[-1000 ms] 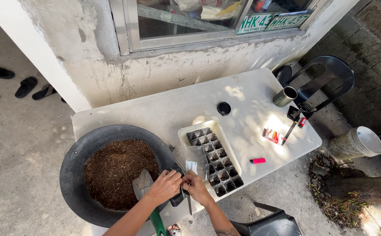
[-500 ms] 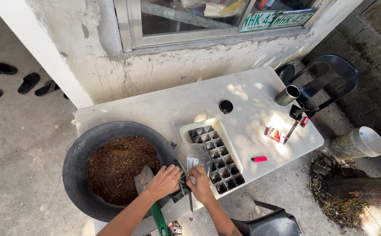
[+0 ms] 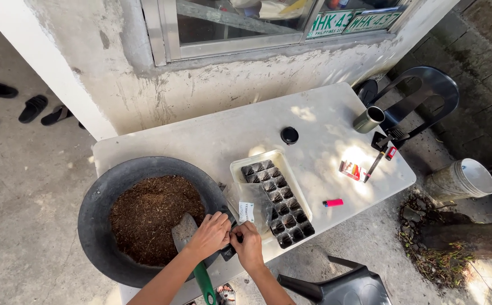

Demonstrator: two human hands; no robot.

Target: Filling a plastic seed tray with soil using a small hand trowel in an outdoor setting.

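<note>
Head view: your left hand [image 3: 211, 235] and right hand [image 3: 249, 245] seemingly pinch the clear seed packet [image 3: 250, 211]; keep fingers closed, steady above the seedling tray [image 3: 277, 202].

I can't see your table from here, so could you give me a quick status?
Both hands, left hand and right hand, pinching clear plastic packet. Beside seed tray. Trowel resting in soil basin.

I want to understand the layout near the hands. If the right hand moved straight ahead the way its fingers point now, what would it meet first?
Most likely the clear plastic bag just beyond the right hand, then the black seedling tray; heights are hard to judge.
</note>
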